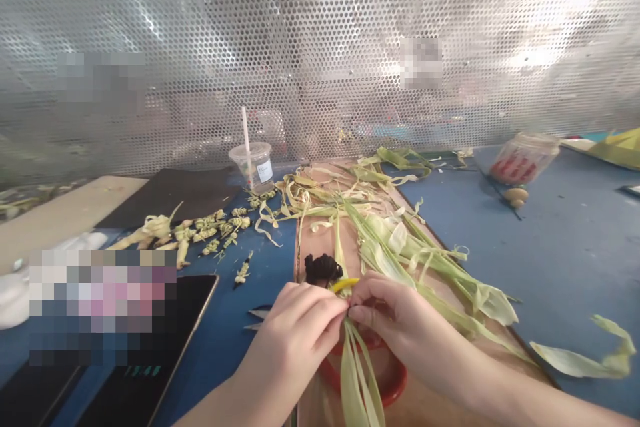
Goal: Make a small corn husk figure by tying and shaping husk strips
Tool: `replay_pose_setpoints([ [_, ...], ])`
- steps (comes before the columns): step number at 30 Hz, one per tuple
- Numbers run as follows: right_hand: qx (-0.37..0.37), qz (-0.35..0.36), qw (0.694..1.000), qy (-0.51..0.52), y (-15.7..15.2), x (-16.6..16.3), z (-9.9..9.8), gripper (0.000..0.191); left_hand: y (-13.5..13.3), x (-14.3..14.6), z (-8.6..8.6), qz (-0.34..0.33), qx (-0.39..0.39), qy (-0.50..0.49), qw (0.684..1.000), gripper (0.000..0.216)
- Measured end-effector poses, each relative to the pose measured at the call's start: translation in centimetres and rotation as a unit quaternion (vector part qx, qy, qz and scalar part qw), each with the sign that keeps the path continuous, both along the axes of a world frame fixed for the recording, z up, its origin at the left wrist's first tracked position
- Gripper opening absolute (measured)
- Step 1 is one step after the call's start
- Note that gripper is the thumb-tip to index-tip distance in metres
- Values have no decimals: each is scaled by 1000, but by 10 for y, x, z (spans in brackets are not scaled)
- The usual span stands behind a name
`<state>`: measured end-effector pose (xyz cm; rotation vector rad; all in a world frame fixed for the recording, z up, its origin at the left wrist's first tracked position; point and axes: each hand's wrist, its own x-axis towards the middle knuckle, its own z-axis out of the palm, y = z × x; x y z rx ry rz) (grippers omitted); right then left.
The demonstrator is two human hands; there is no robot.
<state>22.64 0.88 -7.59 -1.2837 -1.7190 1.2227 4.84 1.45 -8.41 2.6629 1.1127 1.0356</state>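
Observation:
In the head view, my left hand (305,317) and my right hand (383,303) meet at the lower middle, thumbs and fingertips pinched together. From between them hang long pale green corn husk strips (357,373), gripped by both hands; the exact pinch point is hidden by my fingers. A curved yellow piece (345,285) shows just behind my fingertips. Beyond it sits a small black knotted bundle (323,268). Under the strips lies a red ring-shaped handle (399,383), partly covered. Pointed metal blades (259,313) stick out to the left of my left hand.
Loose husks (395,243) cover the brown board (325,233). Small braided husk pieces (205,230) lie to the left, near a phone (165,347). A plastic cup with straw (257,163) and a clear jar (523,157) stand before the perforated metal wall (320,33).

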Motion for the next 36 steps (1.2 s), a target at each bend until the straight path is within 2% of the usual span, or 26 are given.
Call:
replay_pose_setpoints([
  [5, 43, -1, 999, -33, -2, 0, -3, 13, 1, 3, 3, 25, -20, 23, 999, 17],
  [12, 138, 28, 988, -56, 0, 1, -5, 16, 4, 5, 9, 29, -162, 7, 986, 13],
  [19, 165, 61, 981, -77, 0, 4, -3, 16, 6, 1, 16, 18, -357, -53, 932, 10],
  [24, 176, 74, 978, -85, 1, 4, -2, 17, 6, -1, 18, 16, -429, -71, 900, 16],
  [27, 177, 68, 978, -87, 1, 4, 1, 15, 6, -1, 18, 20, -442, -82, 893, 20],
  [30, 175, 54, 979, -91, 0, 4, 3, 13, 5, -1, 17, 28, -425, -82, 901, 20],
  [36, 169, 57, 981, -75, -3, 3, 1, 14, 4, 0, 11, 25, -262, -57, 963, 13],
])
